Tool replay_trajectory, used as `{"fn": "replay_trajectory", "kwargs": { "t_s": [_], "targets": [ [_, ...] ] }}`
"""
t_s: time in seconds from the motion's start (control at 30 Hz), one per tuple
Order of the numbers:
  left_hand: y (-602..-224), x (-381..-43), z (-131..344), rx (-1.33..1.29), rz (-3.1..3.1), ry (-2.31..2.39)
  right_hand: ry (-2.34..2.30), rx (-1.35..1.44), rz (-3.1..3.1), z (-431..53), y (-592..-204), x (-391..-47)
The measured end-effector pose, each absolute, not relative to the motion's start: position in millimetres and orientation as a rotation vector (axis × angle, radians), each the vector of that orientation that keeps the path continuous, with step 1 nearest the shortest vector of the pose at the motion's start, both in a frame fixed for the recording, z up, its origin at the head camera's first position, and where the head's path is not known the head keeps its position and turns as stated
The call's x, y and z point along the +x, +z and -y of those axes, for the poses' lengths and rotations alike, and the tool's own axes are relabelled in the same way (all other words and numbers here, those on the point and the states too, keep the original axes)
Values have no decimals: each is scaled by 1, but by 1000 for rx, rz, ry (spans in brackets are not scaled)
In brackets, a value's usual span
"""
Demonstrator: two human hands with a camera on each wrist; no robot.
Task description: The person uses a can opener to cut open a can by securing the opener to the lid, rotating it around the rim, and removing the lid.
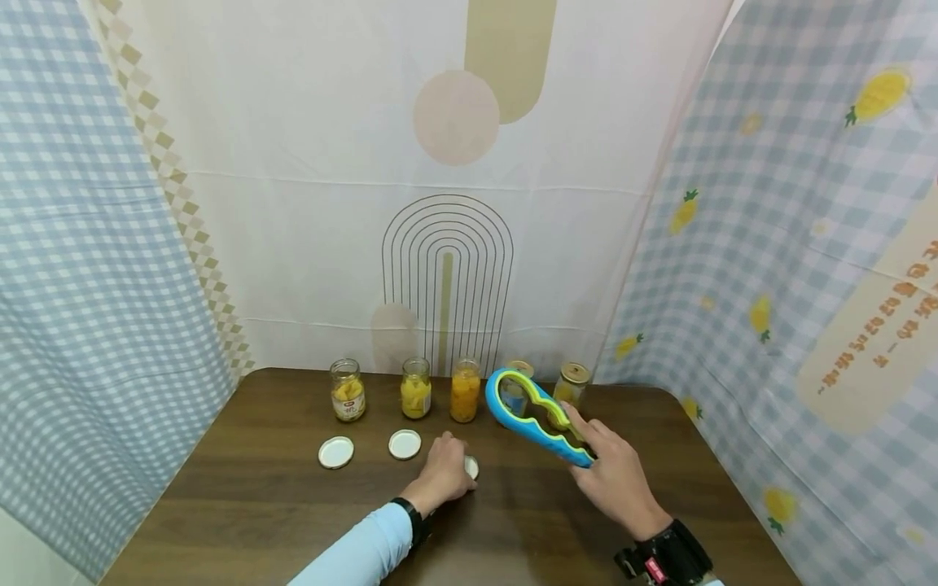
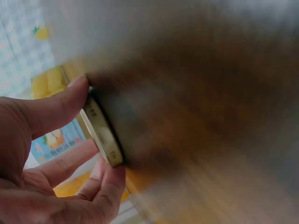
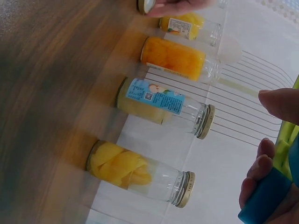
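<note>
My left hand [image 1: 443, 468] pinches a jar lid [image 2: 103, 133] by its rim, thumb on one side and fingertips on the other, low over the table. The lid's white inside [image 1: 471, 467] shows beside the hand in the head view. My right hand [image 1: 619, 476] grips the handles of a blue and green jar opener [image 1: 542, 435], raised in front of two jars with gold lids. One of these, the blue-labelled jar [image 3: 154, 100], is partly hidden by the opener in the head view; the other holds yellow fruit pieces [image 3: 121, 165]. Left of them stands an open jar of orange fruit [image 1: 465, 392].
Two more open jars of yellow fruit, one nearer the middle [image 1: 415, 391] and one at the left [image 1: 348, 392], stand along the table's back. Before them lie two lids, white side up [image 1: 405, 444] [image 1: 336, 452]. Hanging cloths [image 1: 322, 244] enclose the wooden table [image 1: 242, 505].
</note>
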State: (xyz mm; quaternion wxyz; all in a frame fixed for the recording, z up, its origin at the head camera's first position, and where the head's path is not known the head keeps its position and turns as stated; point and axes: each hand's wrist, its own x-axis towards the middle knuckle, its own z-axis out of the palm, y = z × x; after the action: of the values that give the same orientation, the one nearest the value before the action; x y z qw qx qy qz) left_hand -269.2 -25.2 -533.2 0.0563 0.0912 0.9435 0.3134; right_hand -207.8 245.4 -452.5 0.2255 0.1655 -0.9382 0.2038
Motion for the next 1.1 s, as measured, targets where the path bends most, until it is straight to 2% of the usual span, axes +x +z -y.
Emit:
{"fn": "replay_trajectory", "kwargs": {
  "t_s": [0.43, 1.1],
  "targets": [
    [-545, -300, 33, 215, -2849, 1244, 548, 480, 2557, -242, -452, -211],
    [-540, -300, 34, 216, -2842, 1176, 525, 492, 2558, -239, -457, -213]
  ]
}}
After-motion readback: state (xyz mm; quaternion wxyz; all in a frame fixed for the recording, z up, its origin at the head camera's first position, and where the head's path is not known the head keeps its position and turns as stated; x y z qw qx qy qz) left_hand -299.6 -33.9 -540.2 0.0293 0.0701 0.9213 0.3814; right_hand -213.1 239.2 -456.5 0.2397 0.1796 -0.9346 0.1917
